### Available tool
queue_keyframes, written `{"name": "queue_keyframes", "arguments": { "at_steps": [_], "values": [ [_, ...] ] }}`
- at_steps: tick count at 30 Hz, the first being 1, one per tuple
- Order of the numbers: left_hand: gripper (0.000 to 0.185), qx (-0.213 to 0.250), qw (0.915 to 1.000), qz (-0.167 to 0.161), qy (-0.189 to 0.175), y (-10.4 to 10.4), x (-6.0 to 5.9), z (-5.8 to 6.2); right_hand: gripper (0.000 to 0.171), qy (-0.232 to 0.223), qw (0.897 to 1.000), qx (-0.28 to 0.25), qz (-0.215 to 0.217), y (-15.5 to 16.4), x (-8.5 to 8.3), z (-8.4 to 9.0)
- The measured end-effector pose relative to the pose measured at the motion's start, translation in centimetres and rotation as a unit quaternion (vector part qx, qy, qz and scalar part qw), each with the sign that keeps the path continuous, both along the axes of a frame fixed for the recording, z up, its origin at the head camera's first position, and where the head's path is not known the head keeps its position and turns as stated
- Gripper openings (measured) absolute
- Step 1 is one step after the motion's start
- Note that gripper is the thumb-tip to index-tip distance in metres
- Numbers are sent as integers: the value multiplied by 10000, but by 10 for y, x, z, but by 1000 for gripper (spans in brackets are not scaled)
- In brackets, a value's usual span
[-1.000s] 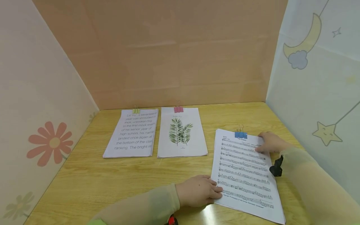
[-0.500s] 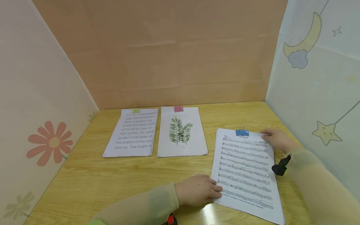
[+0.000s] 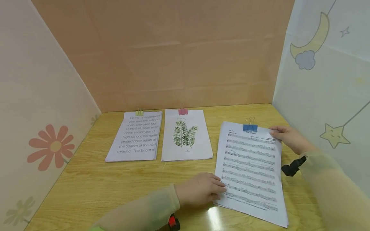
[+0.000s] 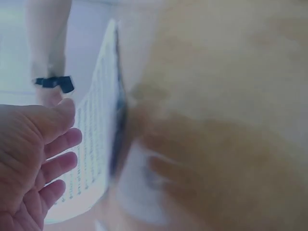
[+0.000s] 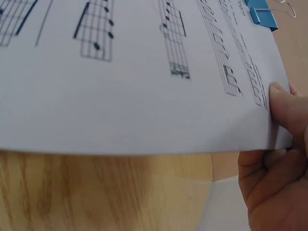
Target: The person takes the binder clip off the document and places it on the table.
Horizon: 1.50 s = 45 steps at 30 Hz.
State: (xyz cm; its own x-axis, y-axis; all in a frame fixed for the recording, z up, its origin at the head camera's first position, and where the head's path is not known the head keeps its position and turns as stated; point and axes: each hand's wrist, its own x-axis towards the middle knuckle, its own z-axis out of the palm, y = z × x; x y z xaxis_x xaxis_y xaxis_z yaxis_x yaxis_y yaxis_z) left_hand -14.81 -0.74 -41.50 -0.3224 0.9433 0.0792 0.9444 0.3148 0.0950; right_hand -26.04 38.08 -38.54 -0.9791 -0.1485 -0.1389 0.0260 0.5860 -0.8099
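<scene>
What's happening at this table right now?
A person's right hand pinches the clipped sheet music near its upper right corner, and part of it looks raised off the table. The left hand is at its lower left edge; whether it grips is unclear. The blue clip is on the top edge. Farther left lie the text pages and leaf picture, neither being handled.
</scene>
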Motion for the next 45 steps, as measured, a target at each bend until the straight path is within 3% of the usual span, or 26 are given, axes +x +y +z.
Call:
{"name": "queue_keyframes", "arguments": {
  "at_steps": [4, 8, 14, 19, 22, 26, 29, 32, 35, 37, 40, 45],
  "values": [
    [31, 513, 9974, 499, -43, -8, -10, 12, 50, 25, 10000, -22, 59, -21, -2, 12],
    [29, 990, 9881, 1177, -98, -17, -21, 25, 46, 53, 9998, -2, 189, -47, -1, 23],
    [31, 1550, 9623, 2232, -89, -34, -39, 45, 41, 176, 9991, -6, 387, -86, -1, 33],
    [41, 2190, 9405, 2593, -178, -44, -58, 58, 37, 277, 9985, -87, 460, -119, -2, 35],
    [48, 2276, 9335, 2771, -79, -45, -68, 66, 35, 386, 9977, -136, 541, -137, -3, 36],
    [57, 1919, 9237, 3316, 25, -43, -83, 77, 29, 637, 9957, -52, 667, -160, 0, 37],
    [65, 1570, 9090, 3841, -392, -40, -93, 85, 26, 862, 9934, 44, 760, -174, 3, 38],
    [65, 1512, 8869, 4160, -1323, -41, -101, 91, 25, 1008, 9912, 20, 862, -185, 7, 39],
    [62, 1733, 8621, 4191, -2262, -45, -106, 95, 24, 1102, 9897, -19, 915, -191, 9, 39],
    [62, 1926, 8489, 4131, -2675, -48, -106, 97, 23, 1116, 9896, -49, 907, -192, 9, 40],
    [63, 2113, 8388, 4037, -2979, -52, -106, 101, 23, 1128, 9890, -84, 949, -193, 8, 41],
    [64, 2146, 8327, 3987, -3188, -54, -105, 107, 24, 1141, 9881, -101, 1029, -194, 7, 46]
  ]
}}
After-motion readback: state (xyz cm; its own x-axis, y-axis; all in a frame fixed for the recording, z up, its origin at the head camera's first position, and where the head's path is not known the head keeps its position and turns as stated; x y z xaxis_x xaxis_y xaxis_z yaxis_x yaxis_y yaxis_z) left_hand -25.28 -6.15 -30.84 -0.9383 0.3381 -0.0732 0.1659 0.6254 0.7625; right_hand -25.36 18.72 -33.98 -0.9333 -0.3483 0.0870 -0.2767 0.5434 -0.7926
